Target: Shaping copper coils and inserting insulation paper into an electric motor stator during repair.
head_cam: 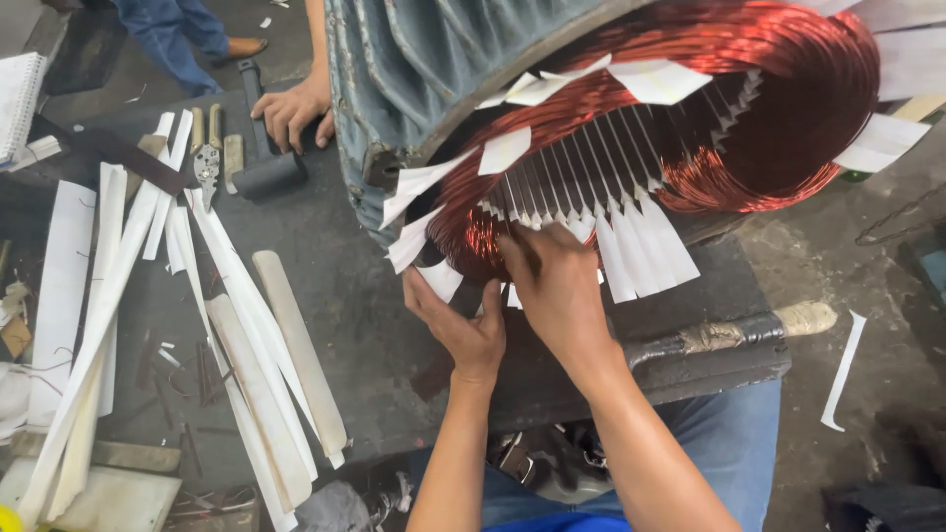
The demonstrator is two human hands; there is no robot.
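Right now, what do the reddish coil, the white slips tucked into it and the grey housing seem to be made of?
Coil: glossy enamelled copper wire, by its colour and fine strands. White slips: probably stiff insulating paper, matte, cut flat. Grey housing: likely cast metal, painted, ribbed and scuffed.

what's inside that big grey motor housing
Red copper windings fill the housing, with white paper strips sticking out. Both hands cover the lower coils; the far end is hidden.
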